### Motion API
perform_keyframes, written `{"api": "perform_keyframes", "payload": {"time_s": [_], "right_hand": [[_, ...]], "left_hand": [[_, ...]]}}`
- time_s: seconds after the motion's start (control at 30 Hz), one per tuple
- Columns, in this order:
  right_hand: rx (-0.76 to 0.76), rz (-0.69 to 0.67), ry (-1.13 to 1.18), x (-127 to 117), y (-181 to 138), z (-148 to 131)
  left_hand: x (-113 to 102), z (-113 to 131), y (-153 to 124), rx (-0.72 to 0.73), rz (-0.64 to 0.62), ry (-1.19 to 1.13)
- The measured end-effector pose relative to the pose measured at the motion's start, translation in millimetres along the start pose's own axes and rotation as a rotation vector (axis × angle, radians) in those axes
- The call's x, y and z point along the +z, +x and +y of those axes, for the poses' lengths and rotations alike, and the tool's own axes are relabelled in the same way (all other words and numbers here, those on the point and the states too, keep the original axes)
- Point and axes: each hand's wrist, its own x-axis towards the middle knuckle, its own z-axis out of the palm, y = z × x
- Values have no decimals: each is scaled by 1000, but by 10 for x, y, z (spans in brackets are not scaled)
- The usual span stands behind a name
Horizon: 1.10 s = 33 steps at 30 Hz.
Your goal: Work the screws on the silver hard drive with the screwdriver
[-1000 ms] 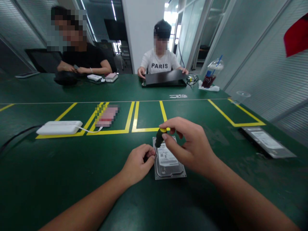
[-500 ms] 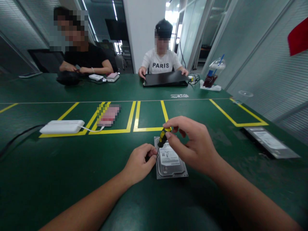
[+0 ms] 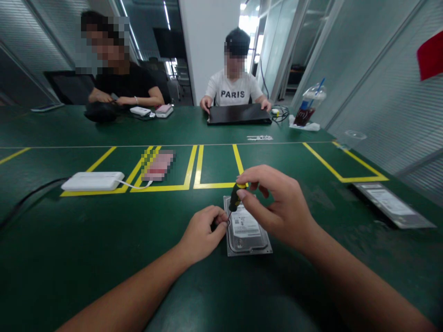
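A silver hard drive (image 3: 245, 244) with a white label lies flat on the green table. My left hand (image 3: 204, 230) is closed at its left edge, thumb and fingers pinched there close to the screwdriver's tip. Above the drive, my right hand (image 3: 277, 207) grips a small black-and-yellow screwdriver (image 3: 236, 198) between thumb and fingers. The screwdriver leans slightly, its thin shaft pointing down to the drive's left edge. Exactly where the tip sits is hard to see beside my left fingertips. Part of the drive's right side is hidden behind my right hand.
Another drive-like device (image 3: 391, 205) lies at right. A white power bank (image 3: 93, 181) with cables and a pink phone (image 3: 159, 166) are at left. Yellow tape (image 3: 363, 178) marks the table (image 3: 104, 267). Two people sit opposite, one holding a black panel (image 3: 238, 114); a drink cup (image 3: 306, 108) stands nearby.
The screwdriver has turned in my right fingers and stands a little more upright. My hands and the drive stay nearly in place; the whole view has shifted slightly. The person opposite has lowered the black panel.
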Motion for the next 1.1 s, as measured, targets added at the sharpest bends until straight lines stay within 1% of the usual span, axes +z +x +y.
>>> {"api": "perform_keyframes", "payload": {"time_s": [0.27, 0.43, 0.6, 0.8, 0.97, 1.1], "right_hand": [[1, 14, -32, -11, -3, 4], [-10, -33, -15, 3, 0, 5], [-10, 1, -55, 3, -10, 6], [-12, -44, -22, 10, -3, -2], [-8, -8, -49, 49, -12, 19], [-15, -24, -30, 47, -30, -3]], "left_hand": [[-11, -1, -18, 10, 1, 4], [-19, -4, -19, 22, 10, 30], [-16, -1, -13, 21, 9, 38], [-9, 1, -21, 23, 18, 34], [2, 9, -21, 19, 14, 34], [1, 5, -34, 20, 15, 35]]}}
